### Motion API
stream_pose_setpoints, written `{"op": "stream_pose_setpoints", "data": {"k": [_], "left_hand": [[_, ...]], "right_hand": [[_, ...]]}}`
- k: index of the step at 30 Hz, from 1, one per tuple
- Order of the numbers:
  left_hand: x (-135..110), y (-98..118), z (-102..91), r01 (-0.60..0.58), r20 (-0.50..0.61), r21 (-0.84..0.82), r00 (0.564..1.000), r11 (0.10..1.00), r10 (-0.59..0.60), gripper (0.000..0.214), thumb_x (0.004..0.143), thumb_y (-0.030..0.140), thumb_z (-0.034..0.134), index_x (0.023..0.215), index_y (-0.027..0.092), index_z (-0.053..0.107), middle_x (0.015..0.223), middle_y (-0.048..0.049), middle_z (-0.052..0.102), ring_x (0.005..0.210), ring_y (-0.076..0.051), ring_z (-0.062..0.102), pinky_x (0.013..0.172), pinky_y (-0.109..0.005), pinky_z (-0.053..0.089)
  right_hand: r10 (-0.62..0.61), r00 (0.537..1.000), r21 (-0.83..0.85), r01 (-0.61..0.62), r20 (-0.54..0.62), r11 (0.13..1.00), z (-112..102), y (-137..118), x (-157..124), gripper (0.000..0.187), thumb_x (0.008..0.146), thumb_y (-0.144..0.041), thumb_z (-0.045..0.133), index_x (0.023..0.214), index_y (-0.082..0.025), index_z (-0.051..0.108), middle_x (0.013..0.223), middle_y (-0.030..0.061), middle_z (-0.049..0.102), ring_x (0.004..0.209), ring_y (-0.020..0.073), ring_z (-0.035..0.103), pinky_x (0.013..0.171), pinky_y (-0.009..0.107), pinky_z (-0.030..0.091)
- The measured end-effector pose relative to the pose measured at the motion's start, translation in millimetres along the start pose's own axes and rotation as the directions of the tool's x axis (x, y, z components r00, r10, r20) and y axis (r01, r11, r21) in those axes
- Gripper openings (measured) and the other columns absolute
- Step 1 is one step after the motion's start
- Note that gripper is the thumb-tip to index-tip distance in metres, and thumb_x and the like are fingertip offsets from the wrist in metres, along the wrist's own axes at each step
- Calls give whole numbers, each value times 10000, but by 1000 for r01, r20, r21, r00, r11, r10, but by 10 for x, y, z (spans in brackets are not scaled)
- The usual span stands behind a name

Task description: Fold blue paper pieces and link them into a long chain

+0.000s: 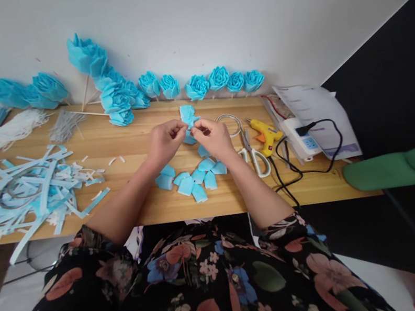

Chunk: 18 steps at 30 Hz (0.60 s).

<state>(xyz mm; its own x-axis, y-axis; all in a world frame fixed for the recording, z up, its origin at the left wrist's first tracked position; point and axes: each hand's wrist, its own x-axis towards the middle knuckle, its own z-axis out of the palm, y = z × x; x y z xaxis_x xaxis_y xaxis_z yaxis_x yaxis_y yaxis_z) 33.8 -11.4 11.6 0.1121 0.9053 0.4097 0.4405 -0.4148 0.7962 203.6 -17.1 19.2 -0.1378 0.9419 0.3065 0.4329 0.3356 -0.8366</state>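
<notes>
My left hand (166, 141) and my right hand (214, 137) meet above the middle of the table, thumbs and fingertips pinched together. Between them is a small blue fabric petal (194, 121), mostly hidden by the fingers. Just beyond the fingertips lie more blue pieces (186, 111), and some show below them. Nearer the front edge, several loose blue petals (185, 185) are scattered on the wood, a few partly behind my right wrist. White-handled scissors (259, 161) and a roll of tape (229, 124) lie to the right of my right hand.
A yellow glue gun (266, 135) with a black cord lies beside a white power strip (302, 140). Blue fabric flowers (197, 87) on sticks line the wall. Fabric scraps (40, 191), white cords (16, 129) and grey strips (66, 125) cover the left. A green object (400, 168) overhangs the right edge.
</notes>
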Motion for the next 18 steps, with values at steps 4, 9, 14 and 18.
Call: {"op": "stream_pose_setpoints", "data": {"k": [4,9,14,18], "left_hand": [[-1,19,-3,44,7,-29,999,999,-44,123,820,259,683,844,175,769,639,-2,656,573,-114,512,583,-240,358],[2,24,6,66,16,-32,998,997,-66,114,810,215,666,831,166,767,628,5,648,571,-109,507,581,-239,350],[17,18,-4,65,22,-54,998,996,-64,144,815,206,622,783,160,755,613,7,627,571,-106,481,577,-235,343],[15,15,-6,82,29,-63,996,995,-80,139,798,256,665,813,167,770,598,11,621,560,-110,482,570,-237,339]], "right_hand": [[0,1000,-1,0,3,1000,2,3,2,184,845,-341,587,703,-225,584,652,-20,595,628,137,519,655,282,406],[-21,1000,10,21,-1,1000,4,11,0,187,842,-343,591,701,-218,589,641,-22,582,624,134,525,642,281,386],[-26,1000,19,26,-1,999,8,20,-2,184,840,-333,588,699,-216,582,638,-25,571,621,132,524,642,280,382],[-7,1000,-5,7,0,1000,7,21,-1,183,842,-334,591,698,-221,584,639,-22,583,632,138,522,651,281,394]]}}
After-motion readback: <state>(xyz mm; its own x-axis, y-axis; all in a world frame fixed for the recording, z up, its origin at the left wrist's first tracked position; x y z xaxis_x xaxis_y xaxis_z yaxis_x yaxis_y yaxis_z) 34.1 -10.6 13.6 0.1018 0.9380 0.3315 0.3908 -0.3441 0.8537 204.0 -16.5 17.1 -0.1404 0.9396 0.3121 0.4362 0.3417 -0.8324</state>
